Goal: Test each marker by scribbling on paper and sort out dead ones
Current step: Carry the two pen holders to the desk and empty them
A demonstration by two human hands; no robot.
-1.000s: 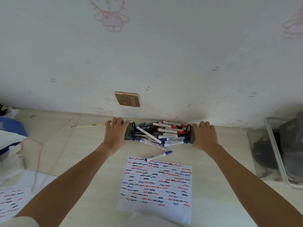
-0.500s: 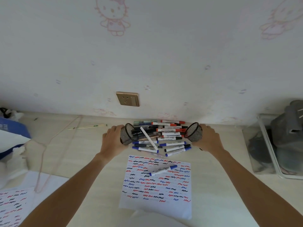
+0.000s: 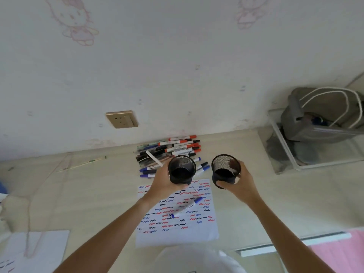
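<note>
A pile of markers [image 3: 167, 152] with red, blue and black caps lies on the desk against the wall. My left hand [image 3: 163, 182] grips a black mesh cup [image 3: 181, 170], lifted upright over the near edge of the pile. My right hand [image 3: 238, 184] grips a second black mesh cup [image 3: 225, 170] beside it. Both cups look empty. Below them a paper sheet [image 3: 177, 231] covered in red, blue and black scribbles lies on the desk. A single blue-capped marker [image 3: 187, 206] rests on that sheet.
A gold wall socket [image 3: 121, 119] sits above the desk. A clear bin [image 3: 283, 154] holding a grey bag [image 3: 319, 115] stands at right. Another scribbled sheet [image 3: 29, 251] lies at lower left, a thin stick [image 3: 82, 164] at left, a pink cloth [image 3: 342, 251] at lower right.
Both hands lifted the two mesh cups off the desk, turned them upright and brought them toward me. The markers stayed in a pile by the wall; the camera view tilted.
</note>
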